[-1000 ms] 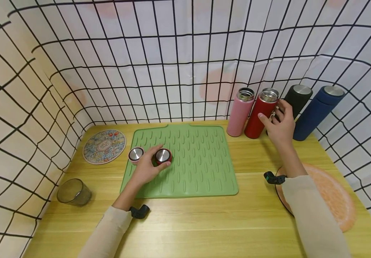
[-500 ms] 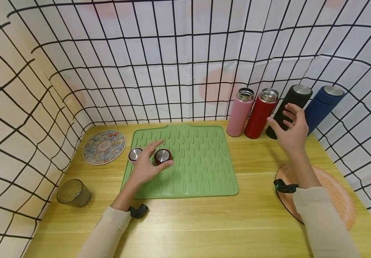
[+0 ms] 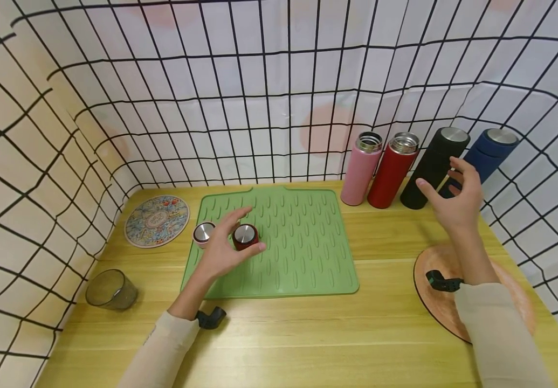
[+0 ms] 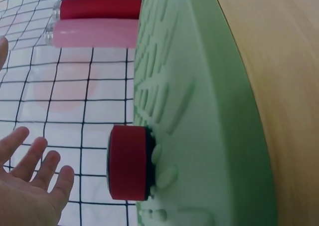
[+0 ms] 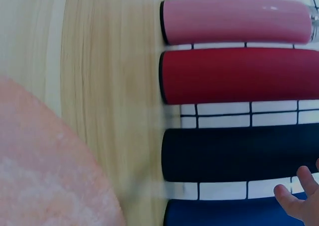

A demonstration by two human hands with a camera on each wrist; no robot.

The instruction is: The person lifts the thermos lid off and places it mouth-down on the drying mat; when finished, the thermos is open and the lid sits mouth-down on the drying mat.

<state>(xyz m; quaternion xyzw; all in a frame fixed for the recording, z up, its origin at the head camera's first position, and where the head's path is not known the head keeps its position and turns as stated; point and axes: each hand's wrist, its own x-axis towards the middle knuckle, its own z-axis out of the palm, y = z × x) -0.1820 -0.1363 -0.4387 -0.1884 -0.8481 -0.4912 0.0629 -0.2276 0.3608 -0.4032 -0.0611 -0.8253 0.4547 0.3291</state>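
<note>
My left hand (image 3: 224, 249) hovers by the red lid (image 3: 245, 236), its fingers and thumb spread and apart from it. In the left wrist view that red lid (image 4: 128, 162) stands on the green drying mat (image 4: 214, 136). Beside it on the mat is a pink lid (image 3: 204, 233), partly behind the hand. My right hand (image 3: 459, 202) is in front of the black thermos (image 3: 434, 170) and the blue thermos (image 3: 487, 153), fingers loosely bent and holding nothing. Both of these wear lids. The lidless pink thermos (image 3: 360, 171) and red thermos (image 3: 392, 172) stand upright to their left.
A round orange-patterned mat (image 3: 436, 269) lies under the right forearm. Far left are a patterned round placemat (image 3: 157, 221) and a tinted glass (image 3: 111, 290). A grid-patterned cloth (image 3: 259, 108) hangs behind the wooden table (image 3: 308, 339).
My right hand has moved from beside the red thermos rightward, past the black one. My left hand's fingers have spread away from the red lid, which stays on the mat.
</note>
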